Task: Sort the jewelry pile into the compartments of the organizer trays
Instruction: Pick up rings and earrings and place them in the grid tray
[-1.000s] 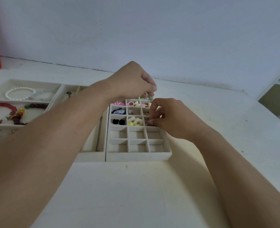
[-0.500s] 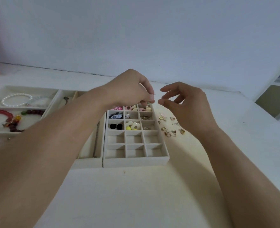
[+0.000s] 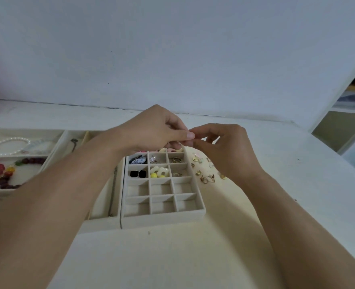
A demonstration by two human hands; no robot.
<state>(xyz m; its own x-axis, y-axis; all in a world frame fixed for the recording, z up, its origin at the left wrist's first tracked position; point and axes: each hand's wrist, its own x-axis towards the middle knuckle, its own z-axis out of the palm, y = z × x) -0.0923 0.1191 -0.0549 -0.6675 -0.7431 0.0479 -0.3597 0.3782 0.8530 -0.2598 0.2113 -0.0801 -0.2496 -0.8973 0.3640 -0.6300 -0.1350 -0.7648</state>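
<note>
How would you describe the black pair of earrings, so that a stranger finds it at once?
Find the beige twelve-compartment organizer tray below the two hands. In its left column, the square black pair of earrings lies just left of the white and yellow flower earrings. It is the only black item there.

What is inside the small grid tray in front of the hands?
The grid tray holds black square studs and yellow-white flower pieces in its middle rows; the six nearest compartments look empty. The left hand covers most of the far row.

No readable text, labels — none legible
</note>
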